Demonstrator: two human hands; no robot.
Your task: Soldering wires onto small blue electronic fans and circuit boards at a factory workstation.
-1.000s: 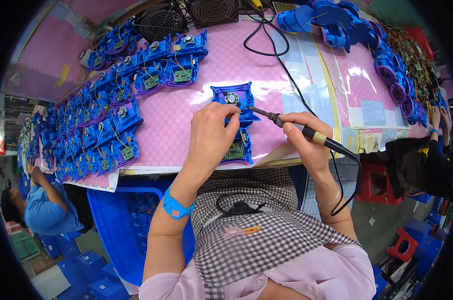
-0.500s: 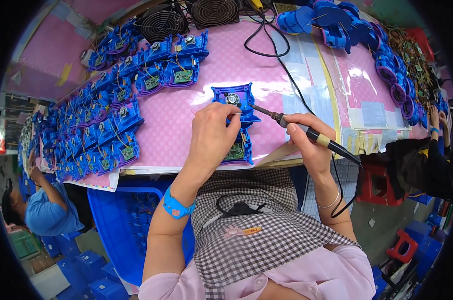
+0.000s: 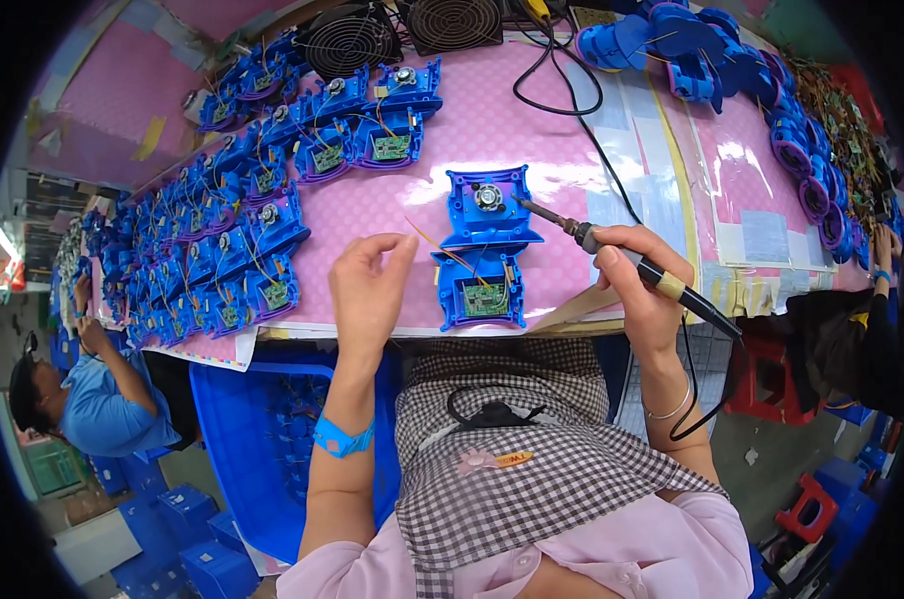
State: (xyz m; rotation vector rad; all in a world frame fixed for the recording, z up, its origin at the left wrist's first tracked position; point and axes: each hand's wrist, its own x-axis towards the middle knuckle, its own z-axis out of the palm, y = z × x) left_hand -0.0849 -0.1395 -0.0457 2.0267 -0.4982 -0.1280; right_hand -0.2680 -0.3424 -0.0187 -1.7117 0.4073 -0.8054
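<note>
My right hand (image 3: 647, 280) grips a soldering iron (image 3: 612, 252) with a dark handle. Its tip reaches the right edge of a blue plastic housing half (image 3: 462, 221), beside the round silver speaker (image 3: 489, 197) mounted there. Directly below lies a second blue housing half (image 3: 450, 303) carrying a green circuit board (image 3: 484, 298). Thin wires (image 3: 434, 243) rise from this lower half toward the upper left, their ends loose near my left fingertips. My left hand (image 3: 367, 295) is held left of both halves, fingers curled in toward the thumb; whether anything is pinched there is hidden.
Rows of similar blue housings (image 3: 188, 255) cover the table's left side. Two black fans (image 3: 455, 25) stand at the back, near the iron's cord (image 3: 597, 140). More blue parts (image 3: 696, 50) lie at the far right. A blue bin (image 3: 237, 439) sits below the table edge; co-workers are at both sides.
My left hand has drawn back from the upper housing toward the left and down, uncovering the wires and circuit board. The iron stays at the housing's right edge. The whole view has shifted slightly.
</note>
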